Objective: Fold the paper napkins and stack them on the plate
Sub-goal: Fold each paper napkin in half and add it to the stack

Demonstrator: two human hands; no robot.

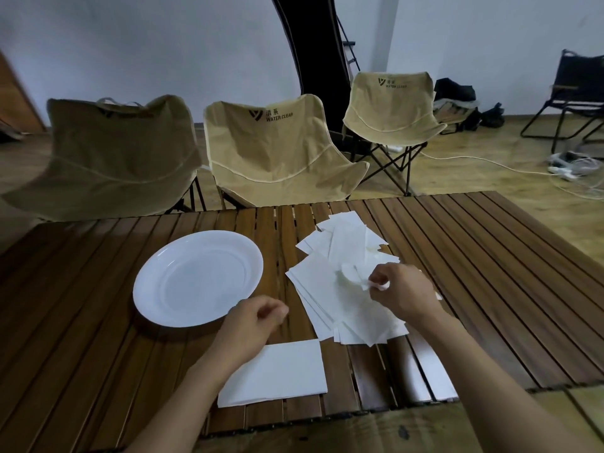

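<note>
A corner of the top napkin (351, 277) is pinched by the right hand (400, 291) over the loose pile (340, 299). The left hand (253, 325), loosely curled, holds nothing beside the bare plate (153, 289). One sheet should be peeled slowly, the pile steadied beneath the fingertips.

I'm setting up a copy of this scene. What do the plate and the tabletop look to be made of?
The plate: white and glossy with soft highlights on its rim, so glazed ceramic or hard plastic; the look leaves it open. The tabletop: narrow brown slats with visible grain and gaps between them, apparently stained wood with a low sheen.
</note>
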